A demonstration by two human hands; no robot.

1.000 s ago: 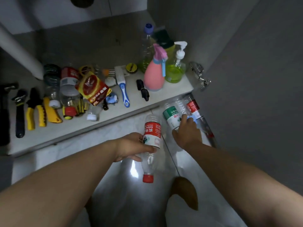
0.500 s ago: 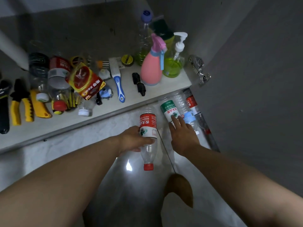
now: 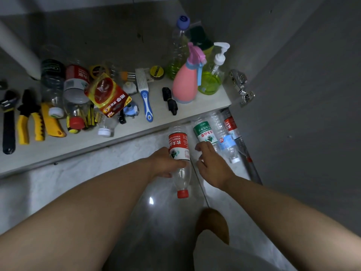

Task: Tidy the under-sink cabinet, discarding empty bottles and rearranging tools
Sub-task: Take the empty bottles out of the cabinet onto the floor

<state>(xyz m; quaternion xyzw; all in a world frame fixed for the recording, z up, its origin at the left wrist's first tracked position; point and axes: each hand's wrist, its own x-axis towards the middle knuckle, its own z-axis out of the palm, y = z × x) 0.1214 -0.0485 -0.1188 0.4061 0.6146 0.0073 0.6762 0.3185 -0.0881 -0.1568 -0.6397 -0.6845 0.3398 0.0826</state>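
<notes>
The red-labelled bottle (image 3: 178, 147) is gripped by the left hand (image 3: 166, 163) for disposal; the adjacent right hand (image 3: 213, 165) is apparently open.

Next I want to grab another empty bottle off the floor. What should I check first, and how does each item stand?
1. Left hand grip on the red-label bottle: fingers wrapped round its body. Ok.
2. Its red cap is on. Ok.
3. That bottle is empty: no liquid visible through the clear part. Ok.
4. Right hand is free: fingers relaxed, holding nothing. Ok.
5. Green-label bottle within reach: it lies on the floor just beyond the right fingertips. Ok.
6. Green-label bottle capped: its neck is hidden behind the right hand. Cannot tell.
</notes>
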